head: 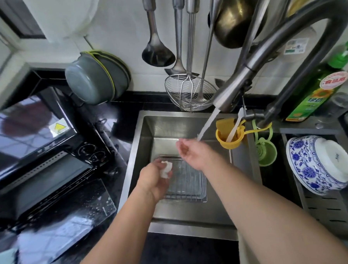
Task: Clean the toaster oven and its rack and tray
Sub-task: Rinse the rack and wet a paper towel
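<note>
Fingers [187, 148] of right hand [192, 153]: loosely cupped, palm up, grasping nothing, under the faucet's [233, 88] water stream [207, 124]. Left hand [155, 178]: fingers clenched around a crumpled white wad [166, 169]. Rack [186, 181]: wire grid, silver, lying flat inside the tray [203, 199] on the sink [138, 154] floor, directly beneath both hands. Toaster oven [50, 168]: black, glass door dropped open, on the counter left of the sink.
</note>
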Available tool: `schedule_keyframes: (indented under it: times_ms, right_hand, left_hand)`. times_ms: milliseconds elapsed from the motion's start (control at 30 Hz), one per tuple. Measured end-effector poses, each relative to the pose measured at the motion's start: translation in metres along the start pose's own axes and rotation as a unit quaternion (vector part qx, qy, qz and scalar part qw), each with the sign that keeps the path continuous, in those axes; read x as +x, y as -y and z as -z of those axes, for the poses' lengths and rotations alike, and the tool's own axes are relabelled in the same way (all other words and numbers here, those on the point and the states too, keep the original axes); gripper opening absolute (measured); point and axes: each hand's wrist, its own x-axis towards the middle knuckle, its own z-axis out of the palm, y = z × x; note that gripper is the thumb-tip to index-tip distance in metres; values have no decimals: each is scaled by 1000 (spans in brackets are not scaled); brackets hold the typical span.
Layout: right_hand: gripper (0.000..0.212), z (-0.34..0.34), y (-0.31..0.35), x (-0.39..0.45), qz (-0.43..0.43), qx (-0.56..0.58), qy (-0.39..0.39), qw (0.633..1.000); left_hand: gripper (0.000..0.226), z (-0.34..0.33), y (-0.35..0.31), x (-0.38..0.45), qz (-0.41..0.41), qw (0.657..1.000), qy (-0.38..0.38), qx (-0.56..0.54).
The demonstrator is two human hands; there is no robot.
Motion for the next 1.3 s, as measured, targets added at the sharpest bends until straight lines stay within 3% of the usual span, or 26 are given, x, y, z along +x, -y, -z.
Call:
schedule_keyframes:
  times_ms: [67,133,200,267,433,567,733,867,933,1000,1167,1233,1300]
  right_hand:
    - [13,-9,-3,2,56,-195,-28,979]
    - [19,-6,-5,-1,118,-280,-34,952]
    - [21,8,-8,-11,134,-245,-8,960]
    - [19,28,-11,-22,132,-183,-7,974]
    - [33,58,-13,-41,145,-139,-35,979]
    - [30,68,-8,-37,158,-187,-75,967]
    - [37,64,-10,-37,181,-254,-80,947]
    - [38,54,-13,-32,202,-332,-68,919]
    - [21,48,-13,-30,190,-362,-41,912]
    - [10,46,-12,-29,182,-356,-26,916]
    - [21,53,-10,-21,166,-261,-67,949]
    - [26,56,-10,-22,143,-219,-53,964]
    - [33,57,-10,-24,131,-223,-34,965]
  left_hand:
    - [42,2,-1,1,-19,1000,2,1]
    - [35,2,0,6,-23,1000,2,-20]
    - [26,-7,-1,4,-4,999,21,-36]
    - [31,-26,1,3,12,999,42,-4]
    - [79,-71,13,19,63,990,98,77]
    - [36,-78,16,20,74,988,124,47]
    - [51,-72,14,19,32,990,123,54]
    - [26,-71,14,10,-36,974,88,207]
    - [18,-68,14,13,-64,949,55,305]
    - [26,-66,10,19,-81,930,36,357]
    - [57,-65,8,29,-44,958,24,282]
    - [65,-62,6,27,8,983,62,173]
    - [57,-60,4,24,19,979,118,164]
